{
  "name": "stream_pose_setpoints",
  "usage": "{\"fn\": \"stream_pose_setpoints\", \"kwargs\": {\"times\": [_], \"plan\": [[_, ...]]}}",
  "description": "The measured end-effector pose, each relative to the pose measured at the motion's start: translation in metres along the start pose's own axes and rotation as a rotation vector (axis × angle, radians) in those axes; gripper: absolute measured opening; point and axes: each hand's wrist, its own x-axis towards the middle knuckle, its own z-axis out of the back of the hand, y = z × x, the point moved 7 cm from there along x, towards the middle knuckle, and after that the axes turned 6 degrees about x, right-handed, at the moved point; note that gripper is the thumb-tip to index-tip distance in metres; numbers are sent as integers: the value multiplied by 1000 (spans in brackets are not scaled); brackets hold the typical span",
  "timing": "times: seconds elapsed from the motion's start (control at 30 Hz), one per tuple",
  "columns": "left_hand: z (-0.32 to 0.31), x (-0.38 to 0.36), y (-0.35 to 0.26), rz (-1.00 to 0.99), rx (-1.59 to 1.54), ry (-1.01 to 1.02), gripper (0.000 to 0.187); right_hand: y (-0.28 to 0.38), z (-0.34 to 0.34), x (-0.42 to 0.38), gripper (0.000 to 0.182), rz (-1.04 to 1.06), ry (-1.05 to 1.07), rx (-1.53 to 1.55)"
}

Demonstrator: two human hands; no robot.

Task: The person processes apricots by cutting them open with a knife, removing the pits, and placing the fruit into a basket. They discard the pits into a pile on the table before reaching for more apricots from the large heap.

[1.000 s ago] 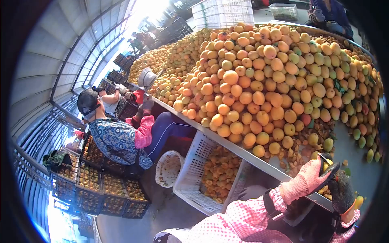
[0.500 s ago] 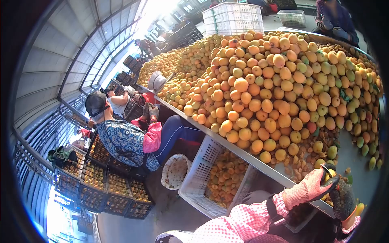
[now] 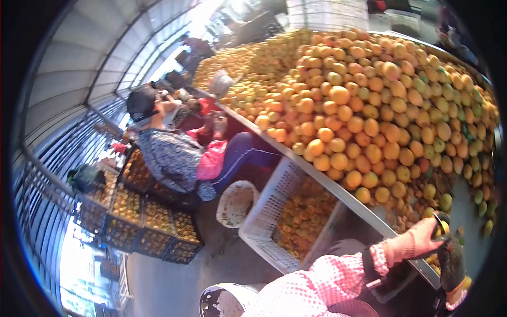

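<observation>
At the lower right, my left hand (image 3: 422, 240) wears a pinkish-orange glove with dark coated fingers. Those fingers curl round a yellow apricot (image 3: 444, 227), with a dark curved edge beside it. Close against it is my right hand (image 3: 452, 267), in a dark glove, its fingers bent toward the fruit. What the right hand grips is hidden. Both hands are over the metal table edge (image 3: 364, 214), beside the big heap of apricots (image 3: 369, 127). Torn apricot pieces (image 3: 393, 214) lie at the heap's foot.
Below the table edge stands a white crate (image 3: 264, 224) holding opened apricots (image 3: 306, 216). A white bucket (image 3: 237, 203) and another bucket (image 3: 227, 298) are on the floor. A co-worker (image 3: 169, 153) sits along the table, near stacked black crates of fruit (image 3: 142, 222).
The view has shifted and blurred, bringing the bucket at the bottom further into sight. My hands stay together around the apricot.
</observation>
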Motion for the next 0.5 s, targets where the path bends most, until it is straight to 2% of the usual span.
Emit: {"fn": "stream_pose_setpoints", "kwargs": {"times": [0.07, 0.1, 0.13, 0.17, 0.2, 0.27, 0.33, 0.37, 0.4, 0.43, 0.47, 0.5], "plan": [[7, -8, 3, -77, 79, -138, 47, 4, -1, -2, 16, -71, 2, 26], [11, -14, 2, 12, 125, -104, 48, 7, -1, -3, 17, -112, -1, 48], [12, -15, 0, -23, 87, -145, 43, 9, -2, -3, 17, -137, -1, 61], [16, -20, -3, 28, 224, -125, 49, 12, -3, 0, 17, -136, 0, 71], [17, -22, -7, 172, 190, -50, 49, 10, -4, 2, 17, -143, -5, 67], [5, -11, -4, -5, -225, -27, 48, 16, 3, 2, 18, -30, 9, 17], [0, -9, -3, 63, -308, 3, 47, 17, 9, -2, 21, -147, 26, -39], [-3, -8, -2, 58, -315, -1, 46, 25, 7, -6, 19, 276, -103, -223], [1, -6, -9, 39, -323, -5, 46, 24, 8, -4, 16, 305, -171, -168], [-4, -10, -13, 232, -493, 77, 46, 15, 8, -5, 17, 168, -173, -84], [-5, -8, -10, 230, -402, 66, 48, 4, 8, -8, 19, 28, -171, 5], [-5, -6, -11, 306, -427, 23, 49, 3, 11, -8, 19, 34, -187, -20]]}}
